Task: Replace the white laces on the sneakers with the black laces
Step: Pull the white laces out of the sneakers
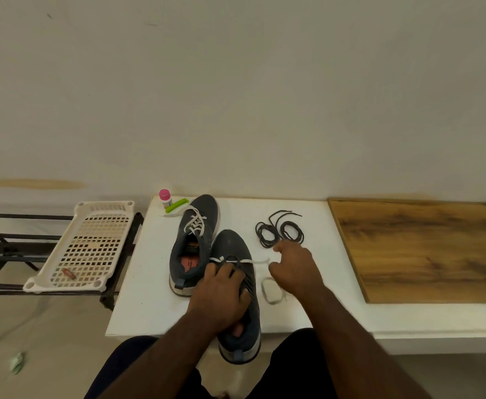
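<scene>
So: we're at a white table (155, 298) against a plain white wall (236, 96), wooden board (425, 249) lying on its right part. Left of the table there's a black metal rack (3, 246) with a white perforated tray (89, 246) on top. Small pink-capped bottle (165, 197) and a green item (176, 205) sit at the table's back edge.

Two dark grey sneakers, toes toward the wall. Far sneaker (194, 243) fully laced in white. Near sneaker (237, 300) overhangs the front edge, mostly unlaced; one white lace (247, 261) runs across the lowest eyelets.

Our left hand (221, 295) presses down on the near sneaker's tongue, fingers spread. Our right hand (295, 269) pinches the lace's right end, more lace looped on the table beneath it. Black laces (279, 233) lie coiled just beyond the right hand.
</scene>
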